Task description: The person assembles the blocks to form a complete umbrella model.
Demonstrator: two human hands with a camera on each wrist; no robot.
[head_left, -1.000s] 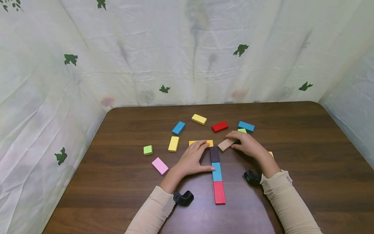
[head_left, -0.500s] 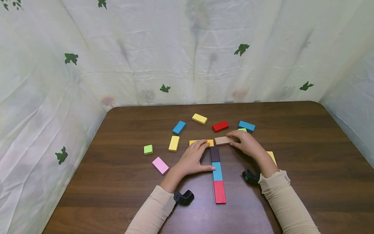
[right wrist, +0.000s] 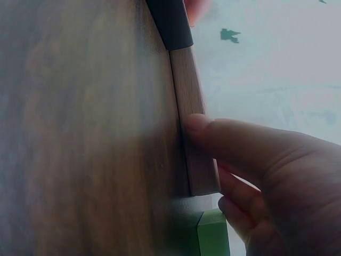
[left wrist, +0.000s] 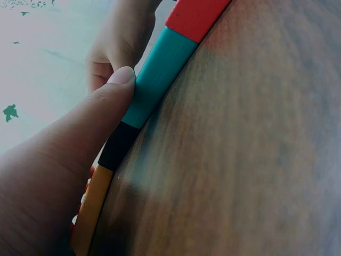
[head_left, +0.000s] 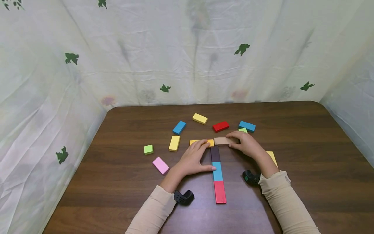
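My right hand (head_left: 248, 145) pinches a plain wooden block (head_left: 221, 141) between thumb and fingers. This block lies flat, its left end against an orange-yellow block (head_left: 211, 143) and close to the top of a dark block (head_left: 215, 154). In the right wrist view the thumb presses the near long side of the wooden block (right wrist: 194, 165). My left hand (head_left: 191, 161) rests spread, fingers over the orange-yellow block, partly hiding it. Its thumb touches the light blue block (head_left: 218, 175), also seen in the left wrist view. Below that, a red block (head_left: 220, 192) ends the straight column.
Loose blocks lie around: yellow (head_left: 174, 143), blue (head_left: 179, 127), pink (head_left: 160, 165), green (head_left: 148, 149), another yellow (head_left: 200, 119) and red (head_left: 220, 126). Near the right hand are a blue block (head_left: 247, 126), a green one (head_left: 243, 130) and a yellow one (head_left: 272, 157).
My right hand has turned the wooden block from slanted to level and slid it left against the orange-yellow block. The left hand has stayed in place.
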